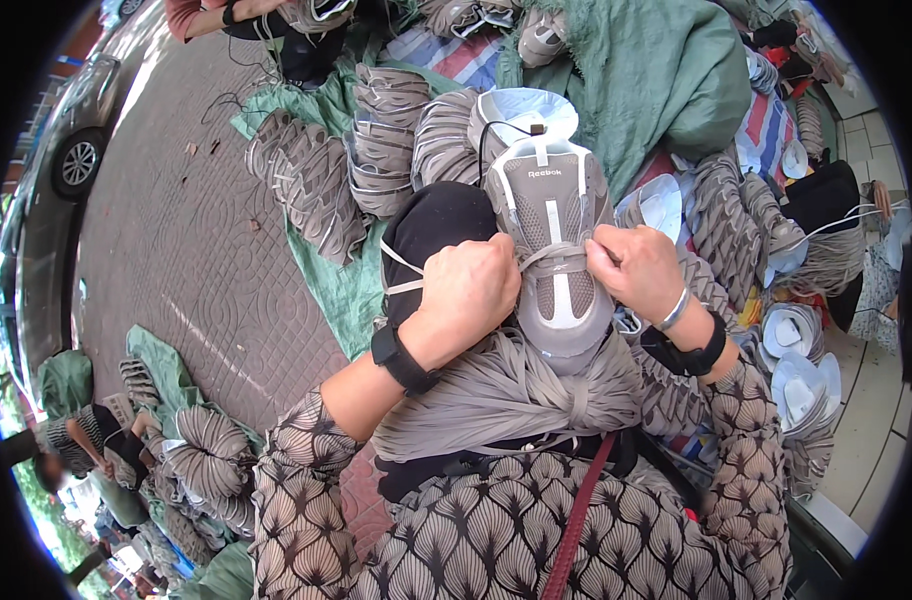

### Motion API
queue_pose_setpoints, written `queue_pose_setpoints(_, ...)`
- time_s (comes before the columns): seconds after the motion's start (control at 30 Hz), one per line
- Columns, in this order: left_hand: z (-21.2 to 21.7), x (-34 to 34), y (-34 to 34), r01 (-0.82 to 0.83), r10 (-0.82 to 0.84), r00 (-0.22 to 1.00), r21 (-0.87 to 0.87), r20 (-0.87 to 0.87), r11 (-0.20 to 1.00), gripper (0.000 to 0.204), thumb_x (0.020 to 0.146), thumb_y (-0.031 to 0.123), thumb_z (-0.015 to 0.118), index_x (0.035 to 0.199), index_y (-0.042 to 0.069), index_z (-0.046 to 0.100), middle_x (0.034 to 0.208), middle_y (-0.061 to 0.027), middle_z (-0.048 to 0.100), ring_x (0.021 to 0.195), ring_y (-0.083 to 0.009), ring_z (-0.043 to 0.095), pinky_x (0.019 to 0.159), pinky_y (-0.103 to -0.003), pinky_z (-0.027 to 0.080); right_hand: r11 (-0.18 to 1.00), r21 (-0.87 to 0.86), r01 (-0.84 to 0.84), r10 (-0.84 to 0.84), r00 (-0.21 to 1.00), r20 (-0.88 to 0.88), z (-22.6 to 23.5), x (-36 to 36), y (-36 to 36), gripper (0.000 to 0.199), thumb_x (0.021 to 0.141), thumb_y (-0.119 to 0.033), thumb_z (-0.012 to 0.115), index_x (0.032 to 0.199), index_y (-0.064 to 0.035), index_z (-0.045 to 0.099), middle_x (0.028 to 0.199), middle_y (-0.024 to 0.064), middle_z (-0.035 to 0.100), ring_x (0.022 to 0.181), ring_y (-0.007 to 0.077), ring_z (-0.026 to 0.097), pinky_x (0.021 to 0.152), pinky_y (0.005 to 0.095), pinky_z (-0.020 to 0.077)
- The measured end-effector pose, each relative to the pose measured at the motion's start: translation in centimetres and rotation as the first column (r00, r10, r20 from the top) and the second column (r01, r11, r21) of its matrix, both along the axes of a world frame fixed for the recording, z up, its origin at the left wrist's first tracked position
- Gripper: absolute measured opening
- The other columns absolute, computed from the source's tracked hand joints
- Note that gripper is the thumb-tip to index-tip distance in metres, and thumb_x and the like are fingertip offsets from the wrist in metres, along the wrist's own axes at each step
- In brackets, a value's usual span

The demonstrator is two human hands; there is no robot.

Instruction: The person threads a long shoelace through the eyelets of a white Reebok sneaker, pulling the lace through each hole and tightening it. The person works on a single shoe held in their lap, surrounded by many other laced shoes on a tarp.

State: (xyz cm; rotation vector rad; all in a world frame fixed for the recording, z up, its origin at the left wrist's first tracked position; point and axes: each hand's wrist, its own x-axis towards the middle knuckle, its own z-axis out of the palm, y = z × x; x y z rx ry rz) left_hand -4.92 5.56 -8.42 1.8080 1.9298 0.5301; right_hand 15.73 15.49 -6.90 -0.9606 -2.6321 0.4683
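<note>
On my lap lies a grey and white shoe upper (551,200), its rounded toe toward me. A pale grey shoelace (558,257) crosses its middle in several strands. My left hand (469,285) is closed in a fist on the lace at the upper's left edge, and a loose length hangs beside its wrist. At the right edge, my right hand (636,272) pinches the lace between thumb and fingers. Nearest me, a thick bundle of grey laces (491,400) spreads across my lap, gathered by a tie. Above the upper is a thin black cord (491,128).
Stacks of grey shoe uppers (388,130) lie ahead on green sacking (321,290), with more to the right near pale blue-white liners (802,385). A large green sack (666,75) bulges behind. Another person's hand (251,8) is at top left. A parked car (51,190) stands left.
</note>
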Motion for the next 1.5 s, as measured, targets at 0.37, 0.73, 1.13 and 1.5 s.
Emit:
queue_pose_setpoints(0.37,-0.2,1.6,0.8,0.0,0.002,1.0,0.058,-0.03,0.998,0.016,0.083,0.014,0.057,0.073,0.002,0.056,0.061,-0.0185,0.061,0.056,-0.038,0.062,0.054,-0.048,0.05,1.0,0.013,-0.01,0.009,0.999,0.048,-0.4,0.0,0.0,0.019,0.083,-0.017,0.062,0.066,-0.0081,0.057,0.058,0.0134,0.058,0.056,0.0327,0.06,0.057,0.042,0.0473)
queue_pose_setpoints(0.73,2.6,-2.8,3.6,0.541,-0.48,0.828,0.189,-0.291,0.819,0.031,0.071,0.021,0.076,0.096,0.012,0.059,0.099,-0.0011,0.057,0.091,-0.0207,0.059,0.075,-0.034,0.044,0.775,0.123,-0.62,0.579,0.774,0.256,4.6,-1.6,6.8,0.031,0.065,-0.022,0.08,0.086,-0.0096,0.061,0.094,0.0051,0.057,0.104,0.025,0.055,0.1,0.0397,0.0379)
queue_pose_setpoints(1.13,1.1,-1.3,5.7,0.339,-0.324,0.941,-0.232,0.099,0.912,0.017,0.076,0.017,0.063,0.079,0.001,0.069,0.081,-0.0189,0.065,0.073,-0.0356,0.065,0.069,-0.044,0.052,0.918,-0.168,-0.358,0.396,0.844,0.362,1.2,-2.1,4.8,0.021,0.076,-0.02,0.055,0.073,-0.0088,0.072,0.085,0.0109,0.061,0.098,0.0292,0.058,0.108,0.0504,0.0282)
queue_pose_setpoints(1.5,5.3,-6.4,12.6,-0.233,0.136,0.628,0.018,0.766,0.972,0.015,0.092,0.017,0.067,0.091,0.002,0.07,0.068,0.01,0.054,0.057,0.0021,0.039,0.049,-0.018,0.028,0.489,-0.867,-0.093,-0.383,0.871,-0.309,4.9,-11.7,13.1,0.018,0.097,-0.019,0.048,0.093,-0.003,0.056,0.073,0.0022,0.055,0.049,0.0095,0.049,0.04,0.0226,0.0401)
